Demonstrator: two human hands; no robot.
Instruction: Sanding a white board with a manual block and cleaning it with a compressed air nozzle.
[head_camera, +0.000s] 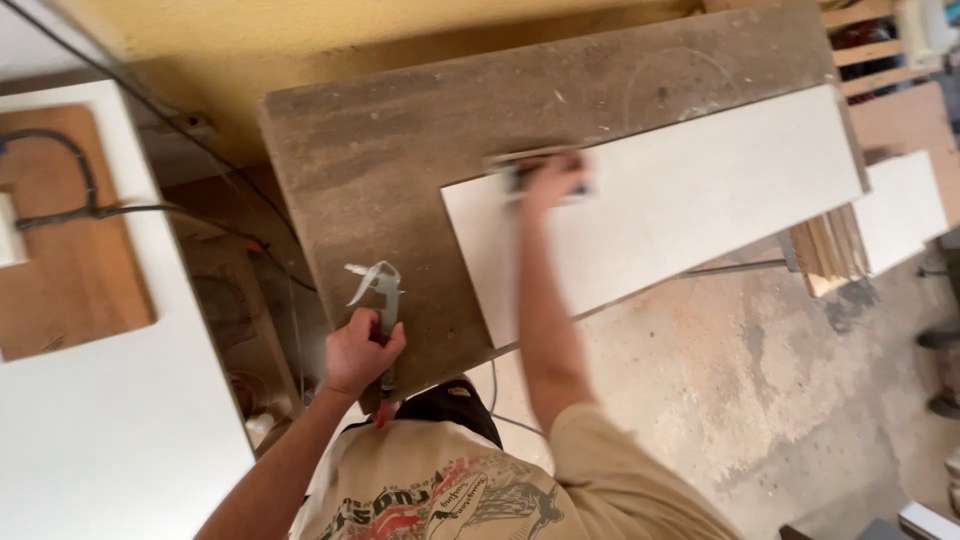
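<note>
Looking down from the head camera, the left hand (362, 352) is closed in a fist around the handle of a grey air blow gun (380, 292), whose nozzle end rises above the knuckles over the near edge of a dusty brown workbench top (400, 150). The right arm stretches forward, and the right hand (552, 178) is blurred; it presses down on a small dark sanding block (540, 172) with the fingers curled over it, though how tightly cannot be told. That block sits at the far left corner of a long white panel (690, 200), which lies flat on the bench and runs out past its right edge. Off to the left stands a white board (110, 430) with a brown wooden inset (70, 240), and a black cable (80, 190) crosses it. Below the bench lies a stained concrete floor (720, 380).
</note>
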